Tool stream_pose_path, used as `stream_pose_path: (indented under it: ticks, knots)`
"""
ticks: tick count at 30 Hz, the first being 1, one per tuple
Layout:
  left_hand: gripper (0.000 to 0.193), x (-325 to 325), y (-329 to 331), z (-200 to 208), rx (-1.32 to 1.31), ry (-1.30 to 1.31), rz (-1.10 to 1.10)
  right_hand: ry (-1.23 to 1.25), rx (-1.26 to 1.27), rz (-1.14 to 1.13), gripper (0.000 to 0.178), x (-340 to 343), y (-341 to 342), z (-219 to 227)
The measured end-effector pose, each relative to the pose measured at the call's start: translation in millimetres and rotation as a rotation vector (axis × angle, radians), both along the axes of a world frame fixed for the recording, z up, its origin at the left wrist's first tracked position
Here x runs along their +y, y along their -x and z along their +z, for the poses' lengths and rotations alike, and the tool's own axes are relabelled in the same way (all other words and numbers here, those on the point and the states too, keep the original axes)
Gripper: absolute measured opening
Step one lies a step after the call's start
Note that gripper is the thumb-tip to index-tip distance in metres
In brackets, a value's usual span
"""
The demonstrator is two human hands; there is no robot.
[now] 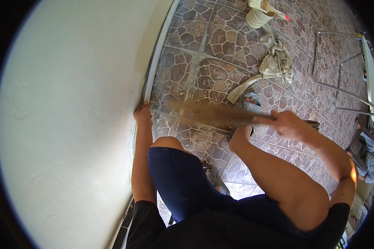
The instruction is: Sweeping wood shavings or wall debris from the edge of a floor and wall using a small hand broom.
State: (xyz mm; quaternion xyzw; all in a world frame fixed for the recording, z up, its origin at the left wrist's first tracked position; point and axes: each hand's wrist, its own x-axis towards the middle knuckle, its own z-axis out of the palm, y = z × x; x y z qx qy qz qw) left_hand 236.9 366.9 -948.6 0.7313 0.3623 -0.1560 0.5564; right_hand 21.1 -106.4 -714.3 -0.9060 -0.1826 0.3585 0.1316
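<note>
Low against the pale wall [79, 103], my left hand [143, 114] has its fingers closed at the near end of a long whitish strip [157, 58] that runs along the foot of the wall. My right hand [290, 125] grips one end of a long brown tool [212, 113]. The tool stretches left over the floor towards the wall. Motion smears it, so its exact kind cannot be made out. Below the tool lies patterned stone-look flooring [220, 79], with pale dust on it beside the strip.
A crumpled beige cloth [278, 62] lies on the floor ahead. Beyond it stands a cream-coloured bucket [258, 18]. Thin metal legs [345, 89] of a white-topped table are at the right. Another person [367, 155] shows at the far right edge. My sandalled feet [214, 178] are close below.
</note>
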Motion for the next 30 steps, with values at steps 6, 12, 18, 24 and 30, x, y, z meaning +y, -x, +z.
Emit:
stream_pose_path:
  ticks: [6, 12, 18, 24, 30]
  knots:
    - [0.027, -15.3, -1.0, -3.3, -0.003, -0.026, 0.019, 0.054, -0.358, -0.488, 0.080, -2.6, -55.9, -52.4]
    - [0.027, -4.8, 1.1, -6.7, 0.016, -0.030, 0.035, -0.057, 0.019, 0.016, 0.080, 89.1, -12.5, -47.9]
    - [0.024, -8.7, -1.2, 2.7, 0.032, 0.006, 0.027, 0.008, 0.052, -0.015, 0.088, 21.7, -4.3, -2.8]
    - [0.026, -13.7, 3.5, -6.7, -0.010, -0.002, 0.058, -0.101, -0.141, -0.555, 0.076, 27.7, -33.4, -47.8]
    - [0.025, -8.0, 7.0, -19.2, -0.024, -0.034, 0.123, -0.092, 0.143, 0.018, 0.070, 62.8, -5.8, -27.9]
